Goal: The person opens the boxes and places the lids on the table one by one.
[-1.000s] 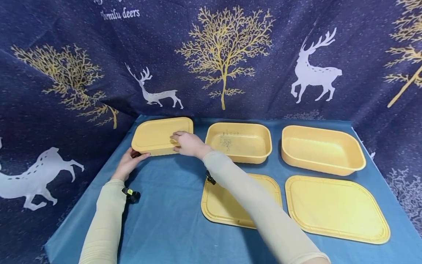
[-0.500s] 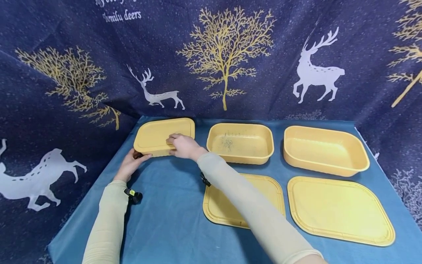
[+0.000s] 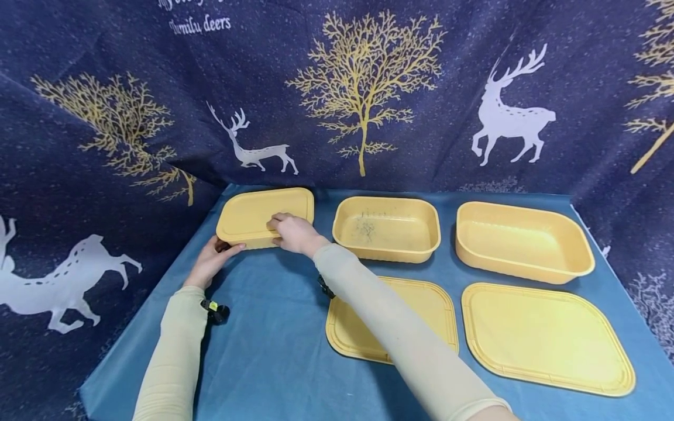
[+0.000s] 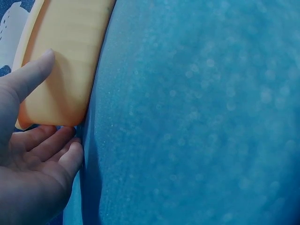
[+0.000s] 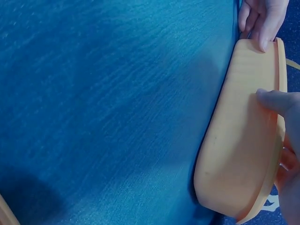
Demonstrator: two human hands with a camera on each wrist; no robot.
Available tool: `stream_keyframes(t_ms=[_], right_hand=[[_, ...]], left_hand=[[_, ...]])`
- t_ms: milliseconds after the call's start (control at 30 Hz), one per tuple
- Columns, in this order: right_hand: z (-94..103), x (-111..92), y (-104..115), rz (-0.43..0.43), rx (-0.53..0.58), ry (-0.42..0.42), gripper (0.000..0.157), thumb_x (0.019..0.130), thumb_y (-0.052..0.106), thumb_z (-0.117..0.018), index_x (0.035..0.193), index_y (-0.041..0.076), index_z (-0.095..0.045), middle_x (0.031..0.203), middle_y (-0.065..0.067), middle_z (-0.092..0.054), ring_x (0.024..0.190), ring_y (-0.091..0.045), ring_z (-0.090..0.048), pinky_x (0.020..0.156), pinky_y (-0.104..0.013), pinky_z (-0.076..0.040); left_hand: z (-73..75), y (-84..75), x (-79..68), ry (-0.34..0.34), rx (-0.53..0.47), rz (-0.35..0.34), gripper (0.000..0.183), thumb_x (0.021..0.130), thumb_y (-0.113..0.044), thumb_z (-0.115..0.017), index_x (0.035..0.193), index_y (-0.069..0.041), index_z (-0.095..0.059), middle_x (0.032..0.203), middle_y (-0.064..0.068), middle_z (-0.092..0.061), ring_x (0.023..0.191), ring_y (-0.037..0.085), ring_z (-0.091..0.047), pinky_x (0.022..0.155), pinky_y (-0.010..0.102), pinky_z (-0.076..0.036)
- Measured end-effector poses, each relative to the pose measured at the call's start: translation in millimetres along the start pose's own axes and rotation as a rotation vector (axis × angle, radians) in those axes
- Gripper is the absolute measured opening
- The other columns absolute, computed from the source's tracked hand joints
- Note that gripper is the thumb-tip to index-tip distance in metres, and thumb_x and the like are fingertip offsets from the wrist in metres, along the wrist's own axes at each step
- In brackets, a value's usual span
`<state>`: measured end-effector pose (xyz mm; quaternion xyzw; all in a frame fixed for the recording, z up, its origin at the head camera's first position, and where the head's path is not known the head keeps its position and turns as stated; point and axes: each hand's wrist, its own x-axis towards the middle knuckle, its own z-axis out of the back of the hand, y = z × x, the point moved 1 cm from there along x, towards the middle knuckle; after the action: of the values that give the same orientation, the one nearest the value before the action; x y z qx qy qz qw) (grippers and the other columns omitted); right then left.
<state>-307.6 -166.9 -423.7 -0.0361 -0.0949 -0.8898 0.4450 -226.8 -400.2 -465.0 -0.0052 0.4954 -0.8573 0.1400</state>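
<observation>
A yellow plastic box with its lid (image 3: 258, 211) on stands at the back left of the cloth. My left hand (image 3: 207, 260) holds its front left corner; the left wrist view shows the thumb (image 4: 35, 75) along the front wall and the fingers (image 4: 51, 143) against the end. My right hand (image 3: 296, 234) grips the front edge right of the middle. Its thumb (image 5: 274, 101) lies on the front wall in the right wrist view, while its other fingers reach over the lid. Along the front the lid lies on the rim; the back edge is hard to make out.
Two uncovered yellow boxes stand to the right, a middle box (image 3: 387, 252) with dark specks inside and a right box (image 3: 518, 263). In front lie two flat yellow lids, one lid (image 3: 347, 327) partly under my right forearm, the other lid (image 3: 547, 339) farther right. Printed fabric (image 3: 421, 146) hangs behind.
My right hand has slid a little to the left along the box's front edge. My left hand keeps its place at the corner. The head view has shifted slightly.
</observation>
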Motion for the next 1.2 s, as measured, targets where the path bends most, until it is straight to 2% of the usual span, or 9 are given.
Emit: stream_keyframes(t_ms=[200, 433, 667, 967, 1200], right_hand=[[1.6, 0.5, -1.1, 0.007, 0.000, 0.009, 0.044, 0.100, 0.034, -0.065, 0.139, 0.016, -0.061, 0.147, -0.006, -0.052, 0.133, -0.019, -0.051, 0.104, -0.031, -0.046], [4.0, 1.4, -2.3, 0.027, 0.025, 0.004, 0.039, 0.099, 0.035, -0.066, 0.134, 0.017, -0.064, 0.136, -0.002, -0.059, 0.121, -0.016, -0.058, 0.096, -0.030, -0.050], [4.8, 2.4, -2.1, 0.038, 0.020, 0.003, 0.038, 0.099, 0.036, -0.065, 0.132, 0.016, -0.066, 0.132, -0.002, -0.061, 0.117, -0.016, -0.059, 0.094, -0.030, -0.051], [3.5, 5.4, -3.3, 0.039, 0.026, 0.009, 0.039, 0.100, 0.037, -0.065, 0.133, 0.016, -0.066, 0.134, -0.003, -0.061, 0.120, -0.017, -0.058, 0.096, -0.030, -0.050], [6.1, 5.6, -3.5, 0.048, 0.017, 0.018, 0.041, 0.100, 0.040, -0.063, 0.133, 0.017, -0.066, 0.134, -0.002, -0.061, 0.119, -0.016, -0.059, 0.095, -0.031, -0.051]], left_hand=[[-0.5, 0.2, 1.0, 0.000, -0.004, -0.010, 0.092, 0.092, -0.045, -0.074, 0.155, 0.001, -0.025, 0.155, 0.026, -0.035, 0.141, 0.040, -0.035, 0.115, 0.055, -0.030], [-0.3, -0.5, -0.1, 0.013, -0.032, -0.048, 0.086, 0.093, -0.043, -0.072, 0.153, 0.001, -0.028, 0.151, 0.026, -0.039, 0.138, 0.039, -0.038, 0.114, 0.053, -0.032], [0.6, -1.9, -2.0, 0.013, -0.018, -0.024, 0.088, 0.093, -0.045, -0.072, 0.154, 0.000, -0.027, 0.152, 0.026, -0.037, 0.138, 0.039, -0.037, 0.114, 0.054, -0.031], [1.0, 0.2, -0.3, 0.008, -0.019, -0.017, 0.089, 0.093, -0.045, -0.072, 0.155, -0.001, -0.027, 0.152, 0.025, -0.038, 0.138, 0.039, -0.037, 0.114, 0.054, -0.031], [2.1, 2.1, 0.8, 0.021, -0.041, -0.042, 0.089, 0.093, -0.043, -0.072, 0.155, 0.000, -0.025, 0.153, 0.026, -0.036, 0.139, 0.040, -0.036, 0.114, 0.055, -0.030]])
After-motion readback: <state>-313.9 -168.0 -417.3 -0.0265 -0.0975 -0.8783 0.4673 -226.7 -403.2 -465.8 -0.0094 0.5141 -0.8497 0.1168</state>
